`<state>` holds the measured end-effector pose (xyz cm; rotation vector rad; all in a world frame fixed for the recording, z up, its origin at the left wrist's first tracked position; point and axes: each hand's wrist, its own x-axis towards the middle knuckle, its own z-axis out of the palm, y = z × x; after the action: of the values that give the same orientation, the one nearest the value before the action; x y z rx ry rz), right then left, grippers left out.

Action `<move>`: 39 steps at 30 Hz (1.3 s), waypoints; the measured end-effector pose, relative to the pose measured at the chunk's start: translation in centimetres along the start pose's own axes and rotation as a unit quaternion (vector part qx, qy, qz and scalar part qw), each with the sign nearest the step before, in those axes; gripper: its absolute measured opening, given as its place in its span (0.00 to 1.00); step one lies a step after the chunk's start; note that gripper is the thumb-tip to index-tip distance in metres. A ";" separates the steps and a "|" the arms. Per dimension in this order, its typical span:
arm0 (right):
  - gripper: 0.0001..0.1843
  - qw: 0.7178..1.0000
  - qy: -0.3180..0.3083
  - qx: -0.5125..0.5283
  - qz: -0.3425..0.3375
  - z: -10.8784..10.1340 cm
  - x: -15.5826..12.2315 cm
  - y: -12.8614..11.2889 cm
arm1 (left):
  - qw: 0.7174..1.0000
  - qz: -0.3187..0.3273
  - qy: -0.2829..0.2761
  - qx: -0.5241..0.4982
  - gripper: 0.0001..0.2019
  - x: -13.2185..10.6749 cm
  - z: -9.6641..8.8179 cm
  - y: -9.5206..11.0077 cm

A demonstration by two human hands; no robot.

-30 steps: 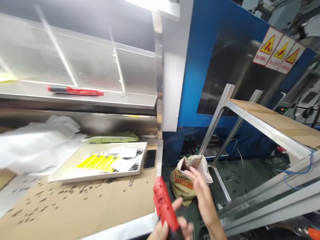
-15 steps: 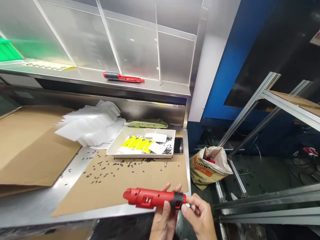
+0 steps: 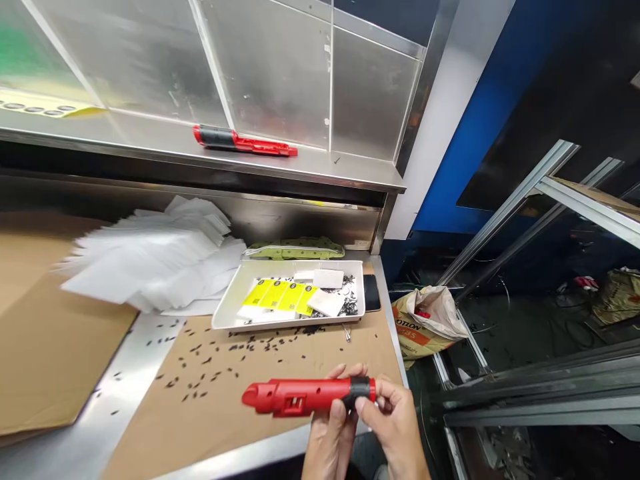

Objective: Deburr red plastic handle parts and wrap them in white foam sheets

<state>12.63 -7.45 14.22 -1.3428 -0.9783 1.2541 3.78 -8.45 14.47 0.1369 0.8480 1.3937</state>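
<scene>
A red plastic tool housing with a black band at its right end lies level above the front of the workbench. My left hand is closed round it from below, thumb on the near side and fingertips showing behind. At the black end, my right hand grips with thumb and fingers; whether a small part sits between those fingertips is hidden. A small slot with something pale inside shows in the housing's near side. A similar red and black plastic piece rests on the metal shelf behind.
A white tray holds yellow labels, white pieces and small black bits. Many black bits lie scattered on the cardboard sheet. White foam sheets and a cardboard box are at left. An open sack stands right of the bench.
The camera view has moved closer and turned slightly. The right thumb has shifted onto the black end, and the black band appears turned against the red body.
</scene>
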 end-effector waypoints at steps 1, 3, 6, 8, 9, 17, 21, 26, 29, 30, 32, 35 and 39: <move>0.19 1.000 0.006 0.000 0.002 0.3 0.2 -0.2 | 1.000 0.001 -0.002 0.006 0.28 0.3 -0.1 0.2; 0.18 1.000 0.013 -0.003 0.008 0.9 0.6 -0.9 | 1.000 -0.001 -0.003 0.015 0.30 0.9 -0.1 0.5; 0.17 1.000 0.017 0.003 0.010 1.6 1.2 -1.9 | 0.999 0.003 -0.011 0.030 0.31 1.9 -0.2 0.9; 0.15 1.000 0.020 0.010 0.004 1.9 1.6 -2.0 | 0.999 0.017 -0.019 0.046 0.31 2.6 -0.4 1.1; 0.14 1.000 0.026 0.013 -0.001 2.1 1.9 -1.9 | 0.997 0.032 -0.021 0.065 0.30 2.9 -0.5 1.1; 0.15 0.999 0.027 0.030 -0.024 3.0 3.8 -0.4 | 0.960 0.145 -0.057 0.231 0.25 5.2 -2.2 2.5; 0.19 0.996 -0.031 0.079 0.000 2.6 3.9 -0.6 | 0.992 0.017 -0.087 0.090 0.27 6.5 -1.5 4.1; 0.21 0.997 0.009 0.073 -0.013 2.6 4.4 -0.6 | 0.992 -0.068 -0.099 -0.044 0.23 8.2 -1.5 5.5; 0.24 0.998 0.039 0.048 -0.028 2.9 4.6 -0.6 | 0.984 -0.117 -0.109 -0.084 0.24 8.9 -2.0 5.7; 0.25 0.997 0.051 0.032 -0.037 2.9 4.7 -0.7 | 0.982 -0.124 -0.108 -0.092 0.24 9.1 -2.1 5.7; 0.27 0.993 0.084 -0.037 -0.069 2.7 5.3 -1.1 | 0.984 -0.122 -0.095 -0.095 0.25 9.3 -2.0 5.9; 0.27 0.970 0.117 -0.173 -0.120 1.7 7.5 -1.8 | 0.995 -0.075 -0.051 -0.048 0.26 9.8 -2.1 6.6; 0.21 0.942 0.106 -0.303 -0.095 -0.2 11.8 -0.5 | 0.998 -0.022 -0.003 0.054 0.34 10.5 -4.1 9.1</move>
<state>14.41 4.17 12.72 -1.7558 -1.3627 0.6568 -6.55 1.37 11.95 0.2043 0.9161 1.3051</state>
